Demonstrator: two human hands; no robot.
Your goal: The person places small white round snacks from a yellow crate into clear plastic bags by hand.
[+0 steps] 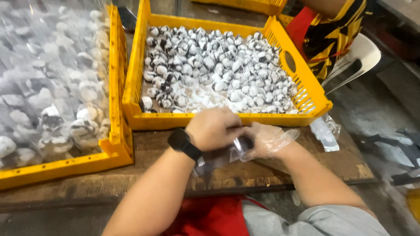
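Observation:
My left hand (213,128), bare with a black watch (183,143) on the wrist, and my right hand (267,140), in a thin clear plastic glove, meet over the wooden table. Together they grip a small clear plastic bag (218,157) holding dark powdered round cookies. Just beyond the hands stands a yellow plastic crate (131,94) filled with several white-dusted dark cookies (218,65).
A second yellow crate (116,131) at left holds more cookies under a clear plastic sheet. A stack of clear bags (324,131) lies by the table's right end. Another person in a red, yellow and black top (328,30) sits on a white chair at the far right.

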